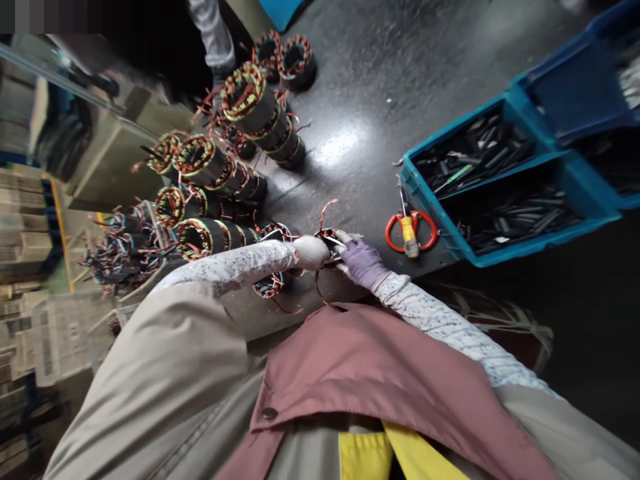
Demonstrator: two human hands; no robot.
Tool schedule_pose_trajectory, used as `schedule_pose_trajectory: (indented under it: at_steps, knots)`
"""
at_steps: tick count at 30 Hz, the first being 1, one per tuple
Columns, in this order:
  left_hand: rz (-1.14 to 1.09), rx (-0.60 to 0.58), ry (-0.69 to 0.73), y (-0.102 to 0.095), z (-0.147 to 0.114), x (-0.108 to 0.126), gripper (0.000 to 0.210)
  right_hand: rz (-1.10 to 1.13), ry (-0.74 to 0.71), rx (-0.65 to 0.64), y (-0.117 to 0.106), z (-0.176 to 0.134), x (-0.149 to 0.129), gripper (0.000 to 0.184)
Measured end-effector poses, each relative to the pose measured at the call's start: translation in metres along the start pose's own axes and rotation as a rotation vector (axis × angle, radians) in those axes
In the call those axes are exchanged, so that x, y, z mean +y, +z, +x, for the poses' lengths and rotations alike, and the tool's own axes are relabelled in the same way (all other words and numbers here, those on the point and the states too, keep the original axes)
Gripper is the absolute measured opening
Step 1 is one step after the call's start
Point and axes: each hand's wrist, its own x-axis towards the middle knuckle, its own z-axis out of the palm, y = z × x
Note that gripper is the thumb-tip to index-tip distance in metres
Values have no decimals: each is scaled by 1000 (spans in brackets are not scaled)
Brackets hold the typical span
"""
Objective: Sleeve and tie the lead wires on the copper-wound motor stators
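Observation:
My left hand (313,253), in a whitish glove, is closed on a small motor stator (329,233) at the table's near edge. My right hand (367,263), in a purple glove with pale fingertips, grips the stator's right side, its fingers bent at the windings. Much of the stator is hidden behind the gloves. One copper lead (327,208) sticks up from it, and another hangs down on the near side. Just left of my left hand, another stator (270,285) lies under my forearm with its wound end facing me.
Stacks of wound stators (250,100) crowd the table's left side, near another person's sleeve (214,33). At right stand red-handled scissors (433,230), a yellow-handled screwdriver (409,237) and a teal divided bin (500,257) of black sleeves. Further stators (125,247) sit at far left.

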Motion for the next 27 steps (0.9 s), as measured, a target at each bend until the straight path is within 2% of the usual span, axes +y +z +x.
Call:
schedule_pose_trajectory:
  at_steps: [2, 4, 6, 8, 9, 11, 12, 14, 17, 19, 21, 23, 24, 26, 27]
  knots:
    - [-75, -122, 99, 6, -18, 15, 41, 32, -10, 5, 4, -3, 4, 40]
    - [-184, -177, 217, 10, -33, 23, 33, 130, -38, 39, 11, -9, 14, 40]
    - [-276, -45, 222, 8, -40, 17, 18, 336, -12, 177, 22, -15, 26, 43]
    - [-265, 179, 76, 2, -37, 0, 23, 627, 148, 413, 32, -14, 37, 45]
    - [-219, 256, -6, -1, -32, -11, 27, 778, 252, 520, 35, -8, 39, 47]
    - [-122, 289, -94, -4, -18, -31, 34, 1038, 392, 619, 36, 14, 35, 51]
    - [-103, 276, -96, -4, -11, -39, 36, 1122, 405, 601, 34, 31, 29, 52]
    - [-107, 257, -81, 1, 1, -51, 36, 1147, 363, 492, 29, 68, 10, 48]
    - [-129, 263, -91, 14, 1, -63, 25, 951, 357, 314, 23, 114, -24, 40]
    - [-146, 278, -97, 19, -13, -68, 21, 861, 371, 239, 21, 123, -39, 38]
    - [-163, 329, -98, 20, -31, -70, 21, 843, 313, 250, 13, 110, -44, 39]
    - [-278, 383, -42, 16, -49, -66, 23, 845, 160, 273, -5, 80, -40, 42]
    - [-391, 373, 20, 12, -55, -62, 22, 840, 70, 256, -18, 62, -36, 43]
    - [-611, 268, 182, 1, -62, -51, 20, 816, -71, 168, -48, 24, -28, 49]
    - [-739, 171, 288, -4, -63, -43, 18, 798, -137, 97, -63, 6, -24, 54]
